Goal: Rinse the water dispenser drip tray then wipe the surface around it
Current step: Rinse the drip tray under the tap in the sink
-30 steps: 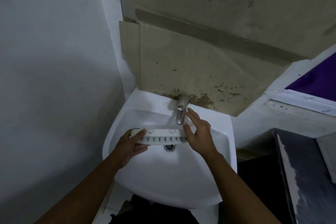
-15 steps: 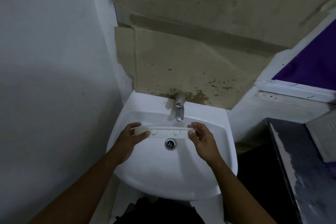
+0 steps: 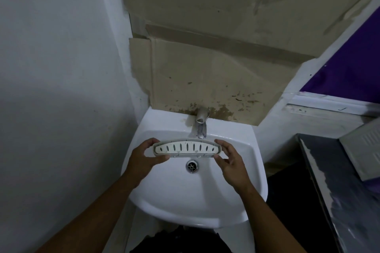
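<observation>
Holding a curved, off-white plastic drip tray with a row of dark slots (image 3: 187, 148), the person has it level over a white ceramic washbasin (image 3: 242, 191) at centre frame, just below the short metal tap (image 3: 201, 127). The left hand (image 3: 144, 159) is closed on the tray's left end, thumb beneath and fingers (image 3: 151, 141) curled over the far edge. The right hand (image 3: 230, 162) is half open at the right end; fingertips touch or nearly touch the tray, and firm grip cannot be confirmed.

Progress, as judged: the rinse stage is in hand or close to finished. No stream of water is visible at the tap. Specks of grime appear along the tray's slotted face, so cleanliness is unconfirmed. Wiping around the dispenser is outstanding; neither dispenser nor cloth is in view.

Containers: the basin bowl holds nothing but its chrome drain (image 3: 192, 166), unplugged, with no standing water. Tray contents cannot be determined.
</observation>
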`<state>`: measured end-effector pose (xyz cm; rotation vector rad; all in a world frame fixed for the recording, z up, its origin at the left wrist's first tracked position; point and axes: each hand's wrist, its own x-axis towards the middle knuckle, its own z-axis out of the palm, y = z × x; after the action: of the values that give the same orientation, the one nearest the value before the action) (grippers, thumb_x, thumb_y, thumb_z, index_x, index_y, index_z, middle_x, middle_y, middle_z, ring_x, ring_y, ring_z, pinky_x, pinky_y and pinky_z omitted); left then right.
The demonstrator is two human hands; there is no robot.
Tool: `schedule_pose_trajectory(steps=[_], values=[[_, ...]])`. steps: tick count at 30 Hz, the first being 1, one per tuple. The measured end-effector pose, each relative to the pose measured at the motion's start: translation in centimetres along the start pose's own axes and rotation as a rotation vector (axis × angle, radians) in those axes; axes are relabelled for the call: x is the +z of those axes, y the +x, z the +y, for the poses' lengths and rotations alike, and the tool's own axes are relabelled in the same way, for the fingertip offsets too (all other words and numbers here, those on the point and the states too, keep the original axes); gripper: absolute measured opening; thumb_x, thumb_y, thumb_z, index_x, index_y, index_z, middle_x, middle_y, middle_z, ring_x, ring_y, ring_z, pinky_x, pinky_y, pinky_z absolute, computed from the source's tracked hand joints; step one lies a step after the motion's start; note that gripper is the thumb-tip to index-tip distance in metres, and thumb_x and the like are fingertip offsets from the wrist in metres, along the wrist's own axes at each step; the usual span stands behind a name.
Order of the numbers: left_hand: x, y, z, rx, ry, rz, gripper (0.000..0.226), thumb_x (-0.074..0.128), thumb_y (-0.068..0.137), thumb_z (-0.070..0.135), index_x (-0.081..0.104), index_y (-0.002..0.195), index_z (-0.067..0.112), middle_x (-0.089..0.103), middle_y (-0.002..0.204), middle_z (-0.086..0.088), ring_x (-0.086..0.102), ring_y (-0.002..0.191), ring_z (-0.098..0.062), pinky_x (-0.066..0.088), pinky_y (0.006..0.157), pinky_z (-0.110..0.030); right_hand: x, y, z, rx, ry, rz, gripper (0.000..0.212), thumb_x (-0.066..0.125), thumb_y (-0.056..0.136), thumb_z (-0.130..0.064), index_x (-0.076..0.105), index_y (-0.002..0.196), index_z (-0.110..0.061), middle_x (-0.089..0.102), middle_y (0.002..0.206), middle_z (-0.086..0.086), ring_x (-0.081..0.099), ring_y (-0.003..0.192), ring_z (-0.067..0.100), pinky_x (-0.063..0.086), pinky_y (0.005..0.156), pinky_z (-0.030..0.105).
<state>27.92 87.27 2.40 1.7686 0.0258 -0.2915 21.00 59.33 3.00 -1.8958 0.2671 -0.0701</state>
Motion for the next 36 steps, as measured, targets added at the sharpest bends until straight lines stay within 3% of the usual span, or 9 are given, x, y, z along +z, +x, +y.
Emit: schedule_pose_trajectory(steps=[5, 7, 11, 14, 17, 19, 23, 31, 36], values=[[0.2, 0.1, 0.6, -0.021, -0.010, 0.032, 0.043, 0.086, 0.066, 0.019, 0.064, 0.103, 0.025, 0.067, 0.111, 0.006, 0.060, 0.108, -0.013, 0.051, 0.090, -0.032, -0.3, 0.4, -0.4, -0.016, 0.044, 0.029, 0.033, 0.064, 0.094, -0.014, 0.061, 0.124, -0.027, 0.061, 0.129, -0.017, 0.055, 0.122, 0.001, 0.053, 0.093, 0.025], [0.6, 0.2, 1.3, -0.082, -0.040, 0.073, 0.041, 0.082, 0.071, 0.026, 0.062, 0.106, 0.022, 0.064, 0.104, 0.006, 0.060, 0.099, -0.011, 0.050, 0.082, -0.027, -0.4, 0.6, -0.5, 0.022, 0.070, 0.080, 0.026, 0.066, 0.093, -0.019, 0.064, 0.118, -0.025, 0.067, 0.122, -0.012, 0.062, 0.113, 0.001, 0.052, 0.085, 0.019], [1.5, 0.4, 2.5, -0.224, 0.021, 0.059, 0.038, 0.054, 0.089, 0.051, 0.057, 0.111, 0.020, 0.062, 0.102, -0.002, 0.059, 0.090, -0.014, 0.045, 0.072, -0.025, -0.3, 0.7, -0.7, 0.150, 0.050, 0.122, 0.018, 0.064, 0.094, -0.031, 0.071, 0.106, -0.021, 0.074, 0.100, -0.002, 0.066, 0.076, 0.009, 0.051, 0.057, 0.023], [1.7, 0.6, 2.0, -0.298, -0.044, 0.015, 0.044, 0.046, 0.093, 0.050, 0.058, 0.123, 0.020, 0.062, 0.113, -0.002, 0.058, 0.103, -0.019, 0.044, 0.090, -0.035, -0.2, 0.6, -0.4, 0.196, -0.010, 0.160, 0.027, 0.059, 0.095, -0.042, 0.075, 0.091, -0.021, 0.073, 0.075, -0.002, 0.063, 0.062, 0.010, 0.050, 0.054, 0.027], [1.6, 0.4, 1.4, -0.341, -0.072, -0.012, 0.033, 0.052, 0.094, 0.041, 0.067, 0.110, 0.017, 0.069, 0.102, -0.003, 0.060, 0.101, -0.020, 0.044, 0.086, -0.034, -0.1, 0.5, 0.0, 0.274, -0.076, 0.188, 0.049, 0.050, 0.096, -0.052, 0.074, 0.075, -0.014, 0.067, 0.059, 0.001, 0.057, 0.051, 0.011, 0.047, 0.054, 0.024], [1.7, 0.3, 1.2, -0.361, -0.076, 0.003, 0.027, 0.056, 0.091, 0.043, 0.067, 0.099, 0.020, 0.067, 0.100, -0.002, 0.060, 0.099, -0.021, 0.045, 0.089, -0.035, -0.1, 0.1, 0.2, 0.312, -0.025, 0.168, 0.051, 0.046, 0.099, -0.049, 0.072, 0.072, -0.014, 0.066, 0.061, 0.001, 0.057, 0.055, 0.012, 0.046, 0.057, 0.024], [1.6, 0.5, 0.6, -0.450, -0.148, 0.060, 0.040, 0.067, 0.083, 0.045, 0.061, 0.111, 0.018, 0.062, 0.094, -0.002, 0.057, 0.082, -0.015, 0.044, 0.084, -0.032, -0.2, -0.6, 0.8, 0.424, 0.283, 0.086, 0.025, 0.055, 0.098, -0.028, 0.075, 0.092, -0.014, 0.070, 0.084, 0.005, 0.061, 0.077, 0.016, 0.048, 0.069, 0.027], [3.0, 0.1, -0.2, -0.549, 0.001, 0.152, 0.065, 0.068, 0.079, 0.052, 0.062, 0.118, 0.001, 0.064, 0.115, -0.016, 0.057, 0.091, -0.028, 0.046, 0.085, -0.034, 0.7, -1.5, 3.0, 0.486, 0.027, 0.185, 0.033, 0.057, 0.095, -0.044, 0.074, 0.073, -0.025, 0.074, 0.093, -0.002, 0.066, 0.093, 0.016, 0.052, 0.091, 0.037], [3.8, -0.3, 0.2, -0.536, -0.018, 0.121, 0.056, 0.066, 0.083, 0.047, 0.063, 0.118, 0.003, 0.059, 0.104, -0.007, 0.054, 0.092, -0.024, 0.042, 0.084, -0.034, -0.4, -1.5, 2.9, 0.503, 0.098, 0.176, 0.025, 0.059, 0.096, -0.036, 0.073, 0.080, -0.023, 0.075, 0.093, 0.007, 0.070, 0.087, 0.021, 0.055, 0.089, 0.044]])
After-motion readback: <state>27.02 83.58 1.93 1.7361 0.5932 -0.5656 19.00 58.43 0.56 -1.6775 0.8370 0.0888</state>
